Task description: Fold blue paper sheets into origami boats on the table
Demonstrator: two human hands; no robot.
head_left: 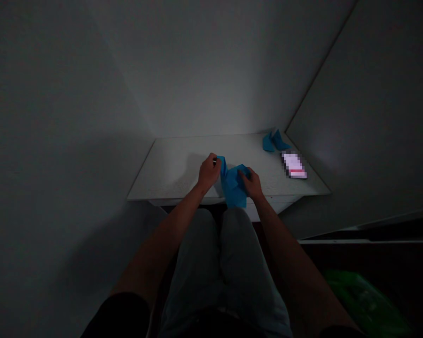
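Note:
A sheet of blue paper [235, 191] with creases and folded parts is held up over the front edge of the white table [169, 164]. At its upper left corner, my left hand [209, 171] is closed on the paper, fingers bent. My right hand [252, 182] grips the sheet's right side, with the thumb on the near face and the other fingers partly hidden behind it. The lower part of the paper hangs in front of the table edge, above my knees.
Two folded blue paper pieces [275, 141] rest at the table's back right corner. A phone with a lit, blurred screen [294, 165] lies near them. Walls enclose the table at the back and right. Something green and shiny [366, 300] is on the dark floor at lower right.

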